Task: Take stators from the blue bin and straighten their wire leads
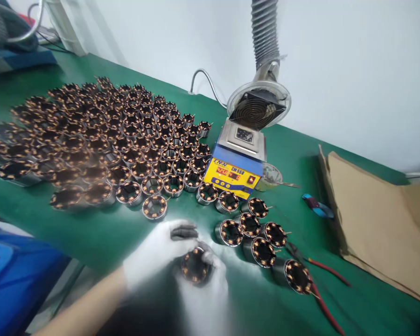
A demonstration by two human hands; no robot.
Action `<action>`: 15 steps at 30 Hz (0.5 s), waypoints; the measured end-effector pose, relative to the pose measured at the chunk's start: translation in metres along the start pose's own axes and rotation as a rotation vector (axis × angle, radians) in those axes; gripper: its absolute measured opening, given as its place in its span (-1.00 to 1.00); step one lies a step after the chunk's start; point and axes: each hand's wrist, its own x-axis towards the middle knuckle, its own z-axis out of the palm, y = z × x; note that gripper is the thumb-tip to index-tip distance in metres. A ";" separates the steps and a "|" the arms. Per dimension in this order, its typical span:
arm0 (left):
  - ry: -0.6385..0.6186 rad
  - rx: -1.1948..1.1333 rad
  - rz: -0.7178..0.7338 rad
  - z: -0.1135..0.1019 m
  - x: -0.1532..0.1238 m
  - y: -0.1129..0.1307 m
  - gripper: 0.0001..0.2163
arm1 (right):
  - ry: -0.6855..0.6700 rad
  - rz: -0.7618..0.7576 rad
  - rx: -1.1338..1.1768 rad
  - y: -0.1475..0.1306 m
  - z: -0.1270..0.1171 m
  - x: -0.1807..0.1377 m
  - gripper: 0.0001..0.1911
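Observation:
Both my hands wear white gloves with dark fingertips and meet near the front edge of the green table. My left hand [157,254] and my right hand [210,280] together grip one wound motor stator [195,267], a dark ring with copper coils, its open end facing up. Both hands are blurred by motion. Just right of them lies a small cluster of stators [257,233]. A large field of several stators [101,140] covers the table to the left.
A blue and yellow solder pot [236,163] with red digits stands behind the hands, under a fume extractor hood [259,105] on a ribbed hose. Red-handled pliers [318,289], blue-handled cutters [317,205] and brown cardboard [378,219] lie right. A blue bin [17,275] sits lower left.

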 end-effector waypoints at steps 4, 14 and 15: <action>0.007 0.061 -0.002 0.008 0.000 -0.004 -0.89 | 0.017 0.069 -0.031 0.004 0.003 -0.002 -0.31; 0.255 0.524 0.222 -0.040 -0.040 -0.070 -0.79 | -0.153 0.229 0.353 -0.005 -0.042 0.046 -0.72; 0.267 0.608 0.350 -0.042 -0.044 -0.080 -0.82 | -0.194 0.214 0.435 -0.013 -0.058 0.063 -0.71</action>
